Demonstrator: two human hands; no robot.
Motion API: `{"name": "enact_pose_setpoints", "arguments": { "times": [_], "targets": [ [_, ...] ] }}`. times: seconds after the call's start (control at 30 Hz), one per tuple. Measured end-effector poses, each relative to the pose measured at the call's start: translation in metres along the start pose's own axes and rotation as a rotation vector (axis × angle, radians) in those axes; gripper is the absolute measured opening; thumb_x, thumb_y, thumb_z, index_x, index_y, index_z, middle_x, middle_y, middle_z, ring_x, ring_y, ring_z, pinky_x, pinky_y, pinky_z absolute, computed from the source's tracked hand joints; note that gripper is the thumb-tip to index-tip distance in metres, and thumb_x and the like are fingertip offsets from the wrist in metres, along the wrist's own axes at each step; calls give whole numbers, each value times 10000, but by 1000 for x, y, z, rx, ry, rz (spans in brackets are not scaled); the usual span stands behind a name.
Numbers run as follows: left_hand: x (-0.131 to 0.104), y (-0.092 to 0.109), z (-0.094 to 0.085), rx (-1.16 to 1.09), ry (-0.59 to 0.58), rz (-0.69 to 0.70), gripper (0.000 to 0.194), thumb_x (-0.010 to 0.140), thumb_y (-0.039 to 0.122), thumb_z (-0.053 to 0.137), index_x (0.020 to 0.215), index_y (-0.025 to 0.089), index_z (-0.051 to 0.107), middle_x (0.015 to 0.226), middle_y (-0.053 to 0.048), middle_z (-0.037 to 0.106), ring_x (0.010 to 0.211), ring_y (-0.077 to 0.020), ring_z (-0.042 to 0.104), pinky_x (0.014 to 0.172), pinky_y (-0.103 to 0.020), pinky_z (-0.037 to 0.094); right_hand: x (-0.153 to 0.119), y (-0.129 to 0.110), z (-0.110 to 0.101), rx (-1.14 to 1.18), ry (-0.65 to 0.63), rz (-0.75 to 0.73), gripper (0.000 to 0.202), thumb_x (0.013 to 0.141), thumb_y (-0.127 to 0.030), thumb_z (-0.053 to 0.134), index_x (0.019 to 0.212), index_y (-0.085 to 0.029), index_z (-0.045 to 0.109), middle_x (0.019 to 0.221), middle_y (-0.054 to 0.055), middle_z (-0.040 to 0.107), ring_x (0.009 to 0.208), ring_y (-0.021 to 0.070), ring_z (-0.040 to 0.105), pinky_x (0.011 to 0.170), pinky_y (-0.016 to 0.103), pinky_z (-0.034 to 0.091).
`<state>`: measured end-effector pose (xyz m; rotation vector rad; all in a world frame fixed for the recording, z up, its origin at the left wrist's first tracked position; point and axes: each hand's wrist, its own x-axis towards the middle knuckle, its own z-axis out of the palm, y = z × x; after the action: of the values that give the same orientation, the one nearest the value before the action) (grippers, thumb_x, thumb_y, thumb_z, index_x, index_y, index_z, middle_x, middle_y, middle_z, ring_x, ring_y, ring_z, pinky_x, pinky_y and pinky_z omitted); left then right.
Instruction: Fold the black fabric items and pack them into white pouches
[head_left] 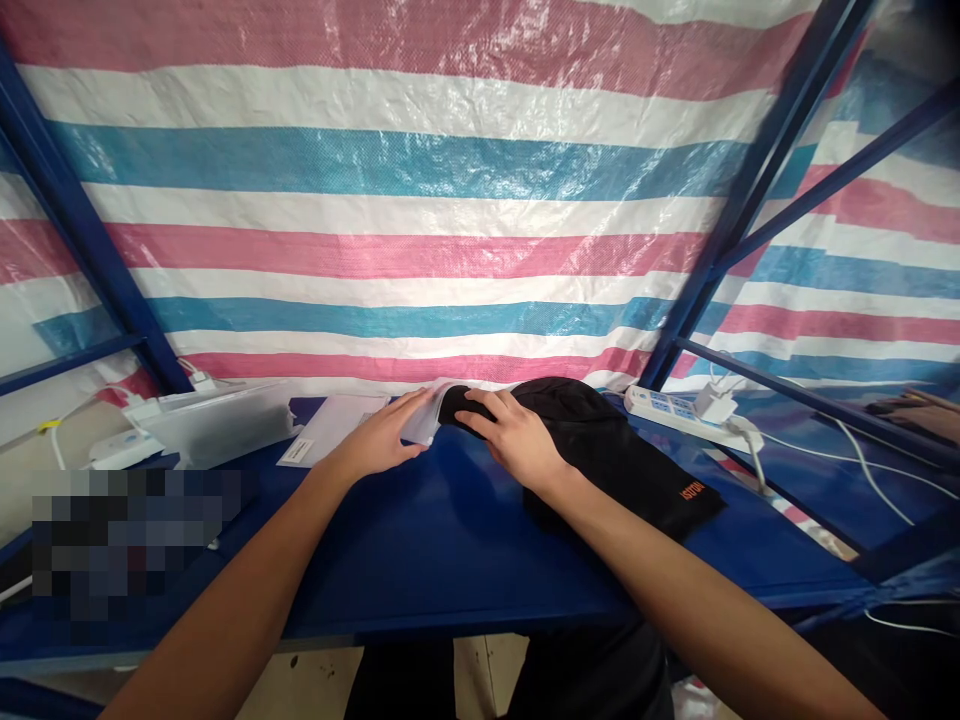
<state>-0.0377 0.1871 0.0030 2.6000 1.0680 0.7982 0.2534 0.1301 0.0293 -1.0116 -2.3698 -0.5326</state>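
Note:
My left hand is at the middle of the blue table's far side, its fingers and thumb around the near edge of a clear plastic bag. A folded piece of black cloth sits at the mouth of this bag, partly inside it. My right hand grips the black cloth from above, fingers bent over it. Close by on the right lies a black garment with small orange lettering near its edge. How far the cloth reaches into the bag is hidden behind my left hand.
Flat clear packaging with a white label lies left of my hands. Farther left stands a translucent plastic box or sleeve. A white power strip with plugs and cables is at the back right. Blue metal posts frame a striped tarp.

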Motion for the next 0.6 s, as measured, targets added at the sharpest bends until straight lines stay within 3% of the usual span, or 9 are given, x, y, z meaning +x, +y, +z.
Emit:
{"name": "enact_pose_setpoints", "arguments": {
  "times": [0.13,0.27,0.47,0.6],
  "targets": [
    [3,-14,11,56,-1,36,827,1060,528,606,1778,330,246,1767,-68,412,1556,-365,504,1250,-526,473,-2,1,3,67,35,3,590,964,-23,645,1470,-321,693,1567,98,605,1316,321,631,979,463,672],
    [5,-11,12,58,80,65,736,1100,559,528,1761,319,310,1752,-58,441,1562,-327,502,1274,-494,453,-3,-2,5,173,80,8,554,975,-70,664,1461,-333,697,1552,95,603,1348,311,641,1042,465,649],
    [5,-6,-2,2,133,79,708,1060,663,570,1673,315,502,1662,-44,568,1506,-322,572,1274,-479,461,2,1,11,499,293,365,449,862,-174,806,1290,-312,797,1268,59,724,1124,259,763,1067,419,625],
    [4,-4,-5,-41,132,46,678,1070,641,562,1647,286,545,1649,-51,579,1494,-326,584,1268,-486,468,3,16,21,715,300,622,390,802,-287,864,1189,-258,826,1112,39,806,996,248,788,984,411,644]
  ]
}}
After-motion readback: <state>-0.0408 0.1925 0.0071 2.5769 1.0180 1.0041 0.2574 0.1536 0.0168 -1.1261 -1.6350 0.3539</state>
